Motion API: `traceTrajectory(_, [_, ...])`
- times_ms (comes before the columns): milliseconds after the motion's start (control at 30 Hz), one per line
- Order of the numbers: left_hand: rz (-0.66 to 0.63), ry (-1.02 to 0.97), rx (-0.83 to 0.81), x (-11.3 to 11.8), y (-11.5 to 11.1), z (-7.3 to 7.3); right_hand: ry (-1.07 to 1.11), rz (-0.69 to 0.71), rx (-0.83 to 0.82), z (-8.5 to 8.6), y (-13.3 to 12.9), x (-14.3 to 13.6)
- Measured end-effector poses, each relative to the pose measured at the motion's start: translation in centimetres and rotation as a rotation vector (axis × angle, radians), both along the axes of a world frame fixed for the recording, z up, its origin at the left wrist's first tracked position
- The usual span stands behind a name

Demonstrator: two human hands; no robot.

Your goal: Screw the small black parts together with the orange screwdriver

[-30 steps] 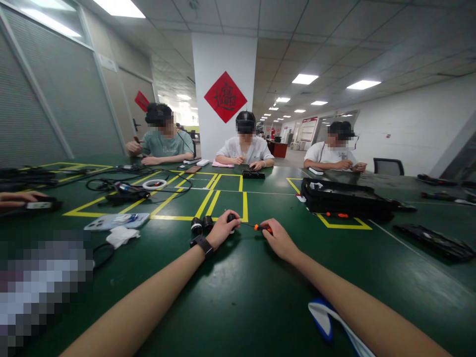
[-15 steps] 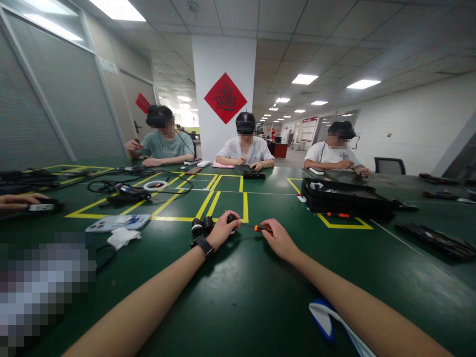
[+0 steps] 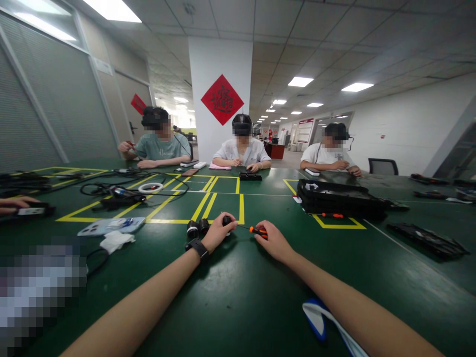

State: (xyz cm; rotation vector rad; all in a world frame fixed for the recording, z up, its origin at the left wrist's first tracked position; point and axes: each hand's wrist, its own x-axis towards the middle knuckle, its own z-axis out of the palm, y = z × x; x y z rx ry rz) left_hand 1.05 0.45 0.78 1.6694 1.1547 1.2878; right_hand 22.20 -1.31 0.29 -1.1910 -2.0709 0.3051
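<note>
My left hand (image 3: 217, 234), with a dark watch (image 3: 198, 248) on its wrist, is closed around a small black round part (image 3: 226, 220) low over the green table (image 3: 223, 307). Two more black cylindrical parts (image 3: 197, 227), one with a white band, stand just left of that hand. Closed on the orange and black handle of a screwdriver (image 3: 258, 231) is my right hand (image 3: 275, 242). The thin shaft points left, toward the part in my left hand. Fingers hide much of this part, so I cannot tell whether the tip touches it.
Stacked black trays (image 3: 336, 198) stand at right, an orange-handled tool (image 3: 332, 215) before them. Black cables (image 3: 106, 191), a phone (image 3: 111, 226) and crumpled tissue (image 3: 117, 241) lie left. A blue-and-white strap (image 3: 316, 322) is near my right forearm. Several people sit around the table.
The whole view has shifted slightly, so things appear a little farther left. Both hands keep their grips, and the screwdriver still points at the black part.
</note>
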Motion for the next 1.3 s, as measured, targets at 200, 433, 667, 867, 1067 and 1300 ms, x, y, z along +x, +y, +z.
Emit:
traceTrajectory(200, [-0.008,-0.013,-0.002,0.08,-0.24,0.22,-0.067,-0.066,0.006,-0.37,0.59,0.09])
traceTrajectory(433, [-0.015,-0.005,-0.006,0.08,-0.14,0.07,-0.089,-0.053,0.023,-0.22,0.31,0.05])
traceTrajectory(667, [-0.014,0.000,0.000,0.06,-0.14,0.15,-0.046,-0.041,0.042,-0.10,0.04,-0.08])
traceTrajectory(867, [-0.013,-0.009,-0.012,0.06,-0.20,0.26,-0.038,-0.027,0.027,-0.28,0.20,0.05])
traceTrajectory(1067, [-0.001,0.002,-0.019,0.19,-0.18,0.16,0.027,0.002,0.033,-0.28,0.16,0.10])
traceTrajectory(1300, [-0.015,0.014,-0.004,0.11,-0.22,0.15,0.036,0.030,0.030,-0.04,-0.23,-0.17])
